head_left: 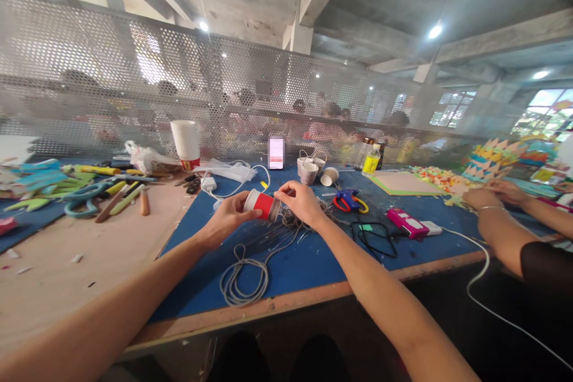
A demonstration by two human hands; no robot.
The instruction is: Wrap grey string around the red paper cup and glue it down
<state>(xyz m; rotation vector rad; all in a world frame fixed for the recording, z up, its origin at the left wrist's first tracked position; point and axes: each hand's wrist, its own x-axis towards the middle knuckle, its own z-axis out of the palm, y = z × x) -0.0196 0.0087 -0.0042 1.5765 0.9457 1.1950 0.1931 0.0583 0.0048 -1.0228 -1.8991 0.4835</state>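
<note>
Tilted on its side, a red and white paper cup (263, 205) is held by my left hand (227, 216), whose fingers and thumb wrap its left end. Grey cord circles the cup's right end. Just right of the cup, my right hand (301, 203) is pinched closed; whatever lies between its fingertips is too small to make out. A loose tangle of grey cord (293, 221) lies beneath and behind my right hand. Nearer the table edge, a coil of the cord (244, 280) rests on the blue mat (197, 286).
Scissors (351, 201), a pink box (406, 222) and a yellow-labelled bottle (371, 160) stand or lie to the right. Cord-wrapped cups (308, 171) and a phone (276, 153) are behind. Tools (144, 202) and stacked cups (185, 142) lie left. Another person's hands (492, 194) work at right.
</note>
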